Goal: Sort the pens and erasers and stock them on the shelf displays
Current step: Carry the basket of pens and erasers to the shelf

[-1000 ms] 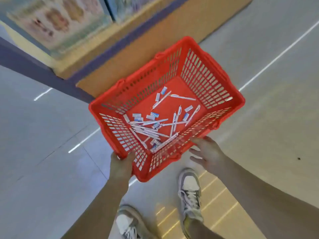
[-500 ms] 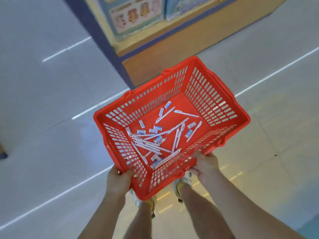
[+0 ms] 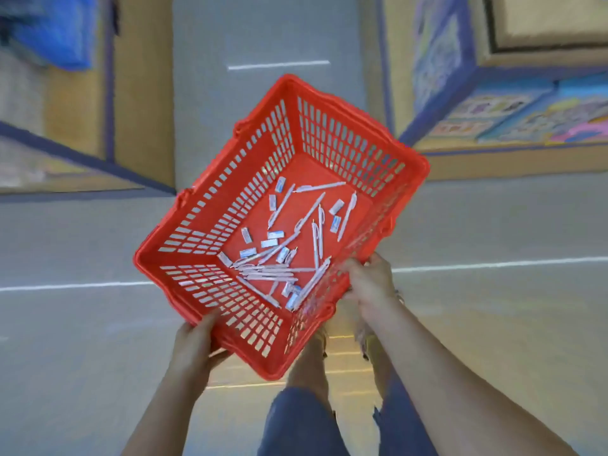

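- I judge the job barely begun: the pens (image 3: 266, 273) and erasers (image 3: 275, 234) lie loose and mixed on the bottom of the red basket (image 3: 342, 143). Nothing is sorted, and I see none of them on a shelf.
- What's left is everything: reach the shelf displays (image 3: 510, 116) (blurred, flanking the aisle), separate the two kinds and stock them.
- My left hand (image 3: 194, 340) grips the basket's near-left edge, thumb (image 3: 210, 319) on the rim. The other fingers are hidden beneath.
- My right hand (image 3: 370, 281) is curled round the near-right rim, gripping it.
- The stock sits inside the basket, piled thickest toward the near corner. The closest pens lie just beyond the lattice wall from my right fingers (image 3: 353, 266), and neither hand touches a pen or eraser.
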### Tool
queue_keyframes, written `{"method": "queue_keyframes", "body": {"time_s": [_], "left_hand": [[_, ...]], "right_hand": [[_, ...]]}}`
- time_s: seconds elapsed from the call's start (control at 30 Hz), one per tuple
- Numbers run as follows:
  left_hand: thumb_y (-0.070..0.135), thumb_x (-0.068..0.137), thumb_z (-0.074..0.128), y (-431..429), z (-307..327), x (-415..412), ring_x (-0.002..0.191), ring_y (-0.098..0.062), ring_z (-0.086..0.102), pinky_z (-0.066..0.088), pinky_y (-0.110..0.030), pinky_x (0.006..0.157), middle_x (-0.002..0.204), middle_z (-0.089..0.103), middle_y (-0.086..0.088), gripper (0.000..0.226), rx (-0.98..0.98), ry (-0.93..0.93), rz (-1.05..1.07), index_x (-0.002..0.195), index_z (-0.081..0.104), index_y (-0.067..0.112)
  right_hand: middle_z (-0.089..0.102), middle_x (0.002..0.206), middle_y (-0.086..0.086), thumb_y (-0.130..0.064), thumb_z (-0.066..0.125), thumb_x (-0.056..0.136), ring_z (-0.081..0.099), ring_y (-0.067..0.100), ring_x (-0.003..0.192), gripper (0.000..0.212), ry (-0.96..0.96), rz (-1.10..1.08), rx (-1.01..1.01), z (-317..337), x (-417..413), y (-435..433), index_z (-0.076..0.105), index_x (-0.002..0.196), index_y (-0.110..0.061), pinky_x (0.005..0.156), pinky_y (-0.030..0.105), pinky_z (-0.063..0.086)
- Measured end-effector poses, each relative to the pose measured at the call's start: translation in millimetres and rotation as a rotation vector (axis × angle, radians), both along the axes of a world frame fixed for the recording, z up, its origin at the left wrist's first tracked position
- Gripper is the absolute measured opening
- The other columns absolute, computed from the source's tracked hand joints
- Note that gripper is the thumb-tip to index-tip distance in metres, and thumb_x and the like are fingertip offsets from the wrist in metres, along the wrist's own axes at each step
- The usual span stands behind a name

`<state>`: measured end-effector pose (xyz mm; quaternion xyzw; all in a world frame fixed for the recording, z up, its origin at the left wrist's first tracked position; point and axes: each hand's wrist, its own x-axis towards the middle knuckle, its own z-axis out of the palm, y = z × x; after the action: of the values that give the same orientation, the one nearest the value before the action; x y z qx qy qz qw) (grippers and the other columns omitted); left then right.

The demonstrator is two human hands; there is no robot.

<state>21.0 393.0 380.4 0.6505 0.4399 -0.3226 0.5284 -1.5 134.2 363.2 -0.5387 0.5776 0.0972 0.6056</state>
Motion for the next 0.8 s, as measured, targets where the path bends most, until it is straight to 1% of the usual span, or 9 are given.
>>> {"method": "queue_keyframes", "body": {"time_s": [0.1, 0.2, 0.37, 0.47, 0.53, 0.6, 0.67, 0.73, 0.8], "left_hand": [[0.009, 0.085, 0.058, 26.4, 37.6, 43.4, 0.080, -0.027, 0.070, 0.056, -0.043, 0.072, 0.095, 0.073, -0.010, 0.035, -0.080, -0.035, 0.177, 0.119, 0.056, 0.012], [-0.007, 0.080, 0.055, 24.8, 71.2, 79.0, 0.083, -0.030, 0.070, 0.056, -0.046, 0.075, 0.096, 0.073, -0.011, 0.039, -0.185, -0.129, 0.257, 0.117, 0.057, 0.007], [-0.011, 0.078, 0.049, -27.2, 116.0, 148.1, 0.087, -0.033, 0.065, 0.054, -0.052, 0.079, 0.102, 0.067, -0.017, 0.041, -0.268, -0.255, 0.363, 0.114, 0.057, 0.007], [-0.012, 0.075, 0.047, -72.3, 135.9, 206.8, 0.073, -0.026, 0.064, 0.059, -0.042, 0.064, 0.092, 0.067, -0.014, 0.045, -0.306, -0.257, 0.426, 0.116, 0.057, 0.002], [-0.012, 0.073, 0.047, -101.0, 148.3, 245.8, 0.071, -0.023, 0.064, 0.058, -0.035, 0.055, 0.091, 0.067, -0.011, 0.049, -0.337, -0.259, 0.449, 0.119, 0.057, 0.001], [-0.010, 0.073, 0.048, -124.8, 160.0, 284.0, 0.072, -0.022, 0.065, 0.057, -0.033, 0.056, 0.095, 0.067, -0.011, 0.052, -0.366, -0.285, 0.436, 0.123, 0.055, 0.002], [-0.005, 0.078, 0.052, -141.5, 174.2, 319.7, 0.073, -0.021, 0.065, 0.057, -0.032, 0.057, 0.091, 0.069, -0.009, 0.044, -0.351, -0.318, 0.389, 0.121, 0.057, 0.005], [0.008, 0.085, 0.059, -150.4, 188.6, 356.2, 0.075, -0.021, 0.067, 0.057, -0.034, 0.059, 0.087, 0.071, -0.009, 0.029, -0.345, -0.343, 0.315, 0.114, 0.061, 0.008], [0.029, 0.086, 0.064, -150.8, 197.9, 396.8, 0.078, -0.023, 0.070, 0.057, -0.035, 0.062, 0.093, 0.073, -0.011, 0.030, -0.321, -0.334, 0.260, 0.111, 0.062, 0.012]], "right_hand": [[0.065, 0.064, 0.002, 0.006, 0.059, 0.078, 0.061, 0.015, 0.050, 0.020, -0.119, 0.050, 0.050, 57.0, 51.4, 3.8, 0.061, 0.075, -0.014, 0.046, 0.032, 0.054], [0.064, 0.055, -0.003, 0.007, 0.055, 0.081, 0.059, 0.010, 0.042, 0.023, -0.193, 0.103, 0.005, 97.3, 98.9, -0.3, 0.060, 0.075, -0.014, 0.043, 0.028, 0.052], [0.071, 0.080, 0.004, 0.000, 0.061, 0.081, 0.063, 0.019, 0.068, 0.019, -0.348, 0.154, -0.169, 148.5, 186.5, -29.9, 0.066, 0.080, -0.018, 0.073, 0.040, 0.055], [0.073, 0.098, 0.010, -0.004, 0.066, 0.080, 0.068, 0.021, 0.082, 0.018, -0.341, 0.272, -0.144, 167.2, 227.1, -41.3, 0.069, 0.092, -0.017, 0.082, 0.042, 0.055], [0.074, 0.099, 0.003, -0.002, 0.069, 0.078, 0.070, 0.016, 0.087, 0.027, -0.375, 0.350, -0.088, 179.9, 251.7, -47.9, 0.069, 0.099, -0.020, 0.083, 0.036, 0.056], [0.073, 0.089, -0.008, 0.005, 0.067, 0.077, 0.069, 0.007, 0.080, 0.031, -0.442, 0.364, -0.108, 195.3, 286.8, -62.6, 0.067, 0.090, -0.023, 0.073, 0.027, 0.055], [0.069, 0.078, -0.011, 0.011, 0.062, 0.076, 0.066, 0.008, 0.071, 0.034, -0.451, 0.314, -0.157, 212.7, 327.7, -80.1, 0.062, 0.080, -0.024, 0.067, 0.025, 0.053], [0.067, 0.078, -0.007, 0.012, 0.061, 0.073, 0.063, 0.011, 0.069, 0.036, -0.473, 0.274, -0.151, 229.0, 372.5, -95.0, 0.059, 0.080, -0.023, 0.070, 0.029, 0.053], [0.066, 0.076, -0.005, 0.009, 0.060, 0.069, 0.062, 0.010, 0.064, 0.033, -0.483, 0.256, -0.154, 239.3, 417.7, -107.5, 0.060, 0.080, -0.022, 0.067, 0.029, 0.054]]}}
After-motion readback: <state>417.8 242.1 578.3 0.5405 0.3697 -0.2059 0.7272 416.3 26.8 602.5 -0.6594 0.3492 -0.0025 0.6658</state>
